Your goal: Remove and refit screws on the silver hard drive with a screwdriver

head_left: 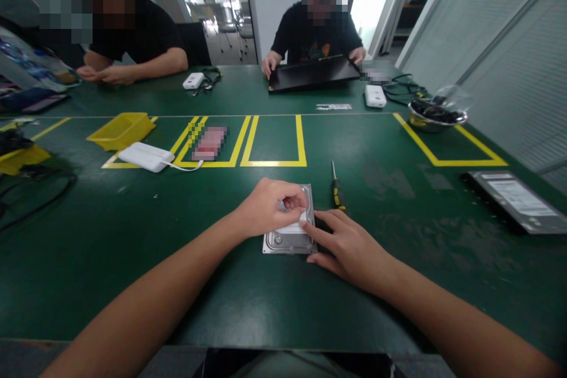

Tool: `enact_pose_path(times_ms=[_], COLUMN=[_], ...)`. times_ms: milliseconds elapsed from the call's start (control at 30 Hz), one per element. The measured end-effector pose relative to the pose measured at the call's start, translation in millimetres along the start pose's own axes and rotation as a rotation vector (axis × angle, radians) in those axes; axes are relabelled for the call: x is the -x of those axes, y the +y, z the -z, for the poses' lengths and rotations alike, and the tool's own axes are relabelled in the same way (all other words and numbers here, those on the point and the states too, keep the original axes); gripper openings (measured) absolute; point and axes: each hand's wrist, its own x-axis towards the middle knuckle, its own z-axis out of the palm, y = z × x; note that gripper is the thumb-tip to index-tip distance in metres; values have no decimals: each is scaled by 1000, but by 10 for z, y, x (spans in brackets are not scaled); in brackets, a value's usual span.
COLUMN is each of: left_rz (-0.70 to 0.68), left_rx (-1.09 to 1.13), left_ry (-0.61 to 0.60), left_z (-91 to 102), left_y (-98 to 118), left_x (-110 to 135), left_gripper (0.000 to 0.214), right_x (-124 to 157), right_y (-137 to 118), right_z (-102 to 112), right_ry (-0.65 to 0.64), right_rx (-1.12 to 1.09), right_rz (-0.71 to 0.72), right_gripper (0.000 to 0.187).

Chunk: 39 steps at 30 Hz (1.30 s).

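Observation:
A silver hard drive [292,243] with a white label lies flat on the green table in front of me. Over its upper part is my left hand [270,207], fingers curled and thumb pinched in at the label; what is between the fingertips, if anything, is too small to make out. My right hand [349,245] grips the drive's right side, index finger on the label and thumb at the lower right corner. Just beyond that hand rests a screwdriver [338,194] with a black and yellow handle, its tip pointing away from me.
Another hard drive [518,201] lies at the right. A metal bowl [436,124] of dark parts stands behind it. Yellow bins [121,132], a white power bank [146,156] with cable and taped yellow rectangles are farther left. Two people sit opposite, one holding a black panel [314,75].

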Motion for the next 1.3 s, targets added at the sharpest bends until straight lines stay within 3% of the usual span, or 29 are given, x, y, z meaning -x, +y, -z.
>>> enact_pose_path(times_ms=[267,567,1000,1300], left_rz=[-4,-11,-198,-86], left_rx=[-7,-51,-182,-241], left_ry=[-162,-249,-438,-361], left_z=[-47,-57,-40,16], left_y=[-105,-61,-116,-78], left_x=[-142,-237,-427,-449], left_gripper=[17,15,11,9], right_x=[4,-26,11,-3], right_y=[-2,-17,-17,-24], right_z=[-17,17,-9,17], right_ry=[8,-37,-17,-52], right_rx=[23,35,49,39], right_rz=[-2,-16,-18,-36], right_gripper=[55,57,56,58])
